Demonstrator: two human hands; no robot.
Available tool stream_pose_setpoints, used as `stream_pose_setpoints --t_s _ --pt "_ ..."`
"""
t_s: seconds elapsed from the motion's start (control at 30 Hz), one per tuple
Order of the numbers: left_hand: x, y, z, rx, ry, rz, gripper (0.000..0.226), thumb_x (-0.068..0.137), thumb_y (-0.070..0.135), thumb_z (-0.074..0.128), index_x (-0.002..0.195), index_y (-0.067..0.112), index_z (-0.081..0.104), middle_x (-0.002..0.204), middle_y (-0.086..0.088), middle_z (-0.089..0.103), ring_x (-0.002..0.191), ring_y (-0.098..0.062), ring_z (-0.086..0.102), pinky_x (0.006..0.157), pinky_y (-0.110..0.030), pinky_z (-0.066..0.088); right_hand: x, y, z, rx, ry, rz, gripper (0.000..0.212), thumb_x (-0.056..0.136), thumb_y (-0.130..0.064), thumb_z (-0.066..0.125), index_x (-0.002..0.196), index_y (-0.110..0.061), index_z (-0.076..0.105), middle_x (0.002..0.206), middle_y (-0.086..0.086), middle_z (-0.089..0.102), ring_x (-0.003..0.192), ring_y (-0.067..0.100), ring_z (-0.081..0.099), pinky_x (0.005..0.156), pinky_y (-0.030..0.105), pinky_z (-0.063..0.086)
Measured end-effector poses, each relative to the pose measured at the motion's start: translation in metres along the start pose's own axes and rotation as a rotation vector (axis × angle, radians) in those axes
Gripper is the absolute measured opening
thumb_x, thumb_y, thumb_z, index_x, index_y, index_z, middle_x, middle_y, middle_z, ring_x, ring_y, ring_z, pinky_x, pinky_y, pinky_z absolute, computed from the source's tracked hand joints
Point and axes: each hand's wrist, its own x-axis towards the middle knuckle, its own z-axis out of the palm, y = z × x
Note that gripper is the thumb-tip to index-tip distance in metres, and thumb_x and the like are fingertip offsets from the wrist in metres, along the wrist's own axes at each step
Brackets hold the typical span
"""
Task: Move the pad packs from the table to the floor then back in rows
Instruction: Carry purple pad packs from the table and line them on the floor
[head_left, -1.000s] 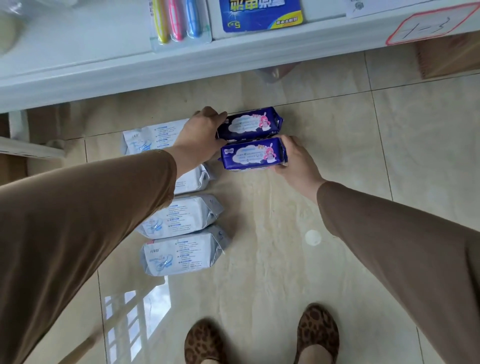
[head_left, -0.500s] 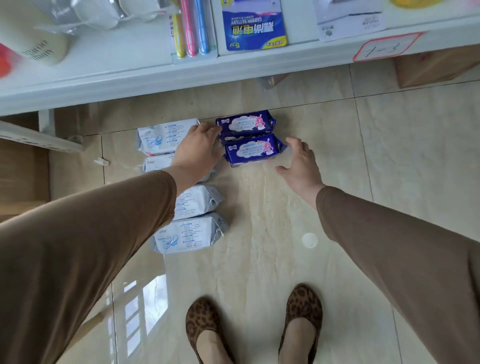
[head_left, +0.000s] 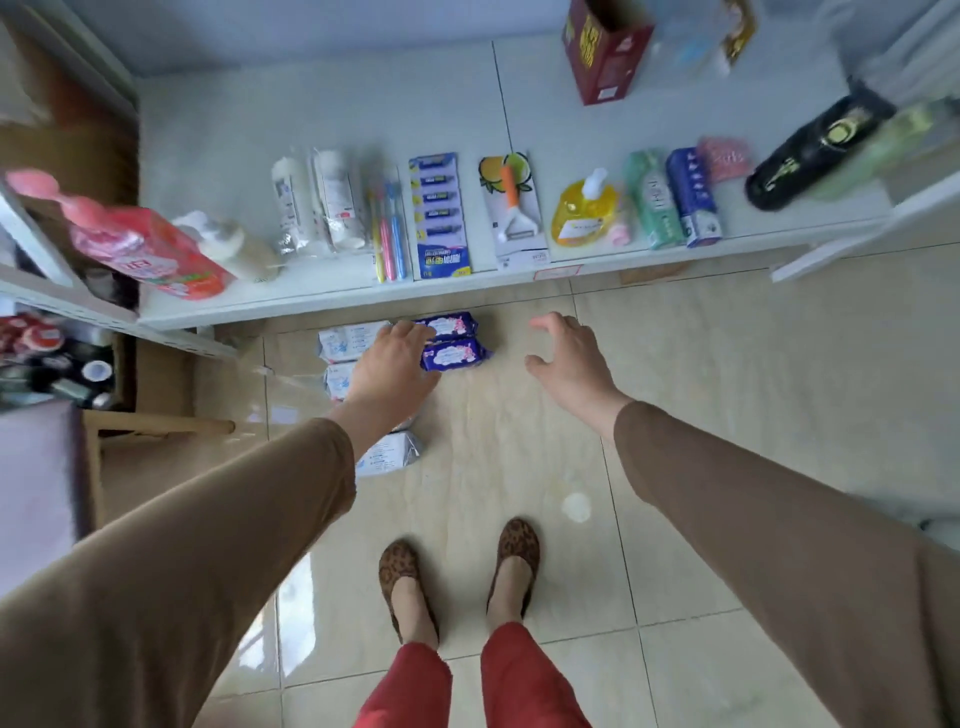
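Two dark blue pad packs lie side by side on the tiled floor, one (head_left: 451, 325) nearer the shelf and one (head_left: 457, 355) in front of it. To their left runs a column of white pad packs (head_left: 347, 340), partly hidden by my left arm; the nearest one (head_left: 388, 453) shows below my wrist. My left hand (head_left: 390, 364) hovers over the white packs beside the blue ones, fingers spread, holding nothing. My right hand (head_left: 569, 358) is open in the air to the right of the blue packs, well apart from them.
A white shelf (head_left: 322, 299) runs across the top with batteries (head_left: 441, 215), toothbrushes (head_left: 387, 236), a peeler, a yellow soap bottle (head_left: 584, 213) and boxes. A pink bottle (head_left: 140, 244) sits at the left end. My feet (head_left: 457, 566) stand on the tiles below.
My right hand let go of the near blue pack and lifted away to the right. My left hand rose off the packs. The view pulled back and upward, showing the shelf top.
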Motion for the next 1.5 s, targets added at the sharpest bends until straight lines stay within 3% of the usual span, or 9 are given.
stream_pose_setpoints --t_s 0.2,0.53,0.67,0.9,1.1,1.33,1.5 --pt "-0.054 0.071 -0.122 0.01 0.07 0.058 0.062 0.087 0.029 0.067 0.143 0.021 0.041 0.144 -0.001 0.043 0.133 -0.023 0.037 0.103 -0.042 0.042 -0.065 -0.082 -0.124 -0.05 0.049 -0.133 0.047 0.088 -0.019 0.065 0.133 -0.014 0.053 0.135 0.008 0.053 0.125 0.03 0.044 0.104 0.037 0.037" --pt "-0.094 0.147 -0.273 -0.028 0.259 0.193 0.063 0.088 0.033 0.066 0.144 0.017 0.041 0.145 -0.003 0.043 0.134 -0.027 0.036 0.111 -0.038 0.031 -0.109 -0.16 -0.276 -0.034 0.227 -0.206 0.041 0.089 -0.027 0.067 0.128 -0.019 0.056 0.134 0.003 0.053 0.125 0.025 0.044 0.093 0.031 0.035" --pt "-0.08 0.18 -0.319 -0.068 0.33 0.232 0.061 0.088 0.033 0.066 0.142 0.017 0.043 0.143 -0.002 0.044 0.133 -0.024 0.036 0.107 -0.039 0.038 -0.102 -0.179 -0.335 0.015 0.295 -0.245 0.04 0.089 -0.024 0.064 0.128 -0.021 0.056 0.133 0.002 0.053 0.124 0.023 0.042 0.085 0.026 0.029" --pt "-0.016 0.254 -0.366 -0.067 0.413 0.28 0.061 0.088 0.035 0.067 0.142 0.017 0.044 0.143 -0.001 0.044 0.131 -0.024 0.039 0.107 -0.038 0.037 -0.047 -0.175 -0.428 0.011 0.326 -0.302 0.043 0.091 -0.027 0.065 0.132 -0.018 0.054 0.14 0.001 0.05 0.131 0.021 0.041 0.097 0.028 0.034" --pt "0.048 0.305 -0.387 -0.063 0.44 0.195 0.062 0.088 0.034 0.067 0.143 0.016 0.043 0.145 -0.003 0.044 0.132 -0.025 0.038 0.109 -0.036 0.033 0.021 -0.155 -0.494 -0.012 0.274 -0.349 0.048 0.091 -0.025 0.066 0.135 -0.012 0.053 0.137 0.008 0.052 0.13 0.024 0.045 0.105 0.033 0.037" --pt "0.095 0.309 -0.412 -0.083 0.47 0.063 0.06 0.089 0.032 0.067 0.141 0.016 0.045 0.143 -0.004 0.046 0.132 -0.026 0.04 0.106 -0.04 0.036 0.096 -0.153 -0.526 -0.132 0.237 -0.361 0.052 0.093 -0.031 0.063 0.139 -0.011 0.049 0.141 0.012 0.049 0.131 0.031 0.042 0.101 0.037 0.037" --pt "0.131 0.285 -0.439 -0.096 0.496 -0.011 0.059 0.088 0.033 0.068 0.14 0.016 0.047 0.143 -0.005 0.047 0.132 -0.026 0.04 0.109 -0.04 0.035 0.136 -0.158 -0.531 -0.439 0.309 -0.405 0.054 0.094 -0.041 0.061 0.132 -0.004 0.049 0.128 0.017 0.053 0.115 0.036 0.046 0.097 0.041 0.037"
